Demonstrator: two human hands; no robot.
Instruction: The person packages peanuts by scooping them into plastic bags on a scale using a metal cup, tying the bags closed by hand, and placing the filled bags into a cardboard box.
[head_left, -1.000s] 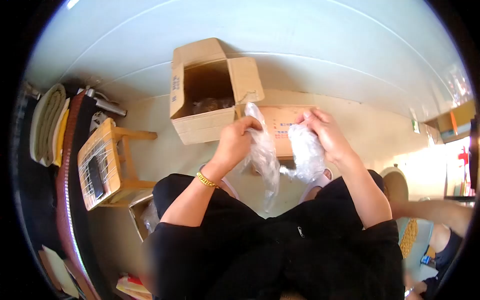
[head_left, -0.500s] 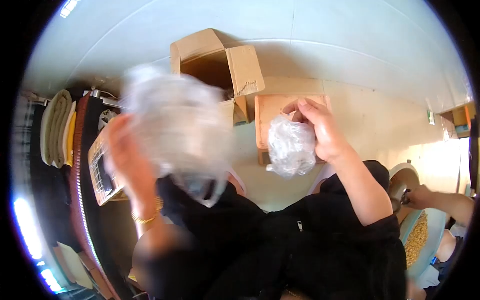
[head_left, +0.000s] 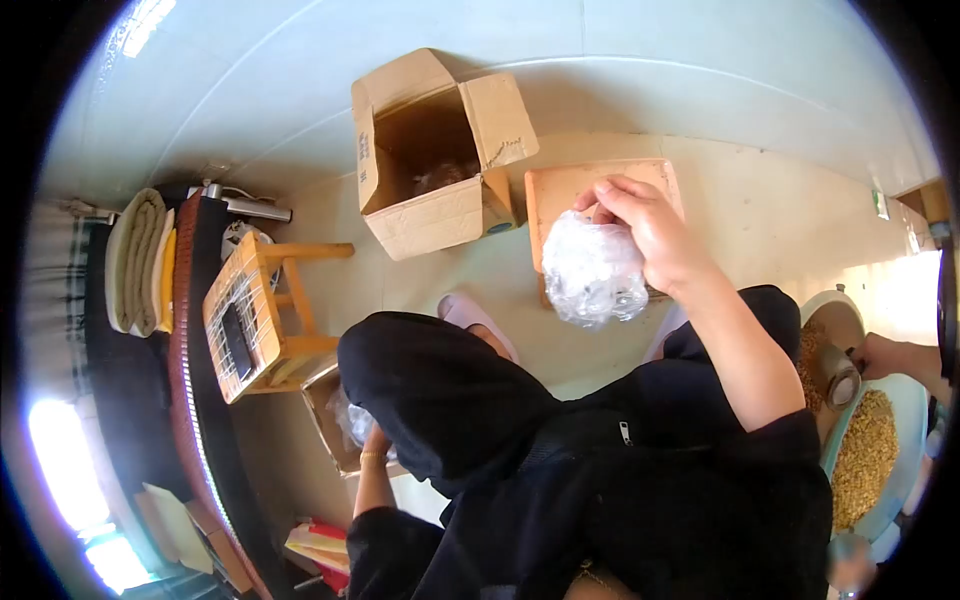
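Pinched in my right hand [head_left: 655, 235] is a crumpled clear plastic bag [head_left: 595, 272], held up in front of a flat orange-pink block or stool top [head_left: 560, 180]. Down beside my left knee, my left hand [head_left: 376, 441] is at a small cardboard box [head_left: 322, 400]. Clear plastic [head_left: 354, 421] shows in that box, right by the hand. My knee and the box hide most of its fingers, so I cannot tell whether they are closed on the plastic.
An open cardboard box [head_left: 425, 215] with something brownish inside stands ahead. At left is a wooden stool [head_left: 262, 350] carrying a phone [head_left: 237, 340]. To the right, another person's hand [head_left: 885, 357] holds a metal scoop [head_left: 835, 375] over tubs, one with yellowish pieces [head_left: 865, 455].
My left hand has dropped from in front of me, where it held a large clear plastic bag, to the small box by my knee. My right hand still holds its bag.
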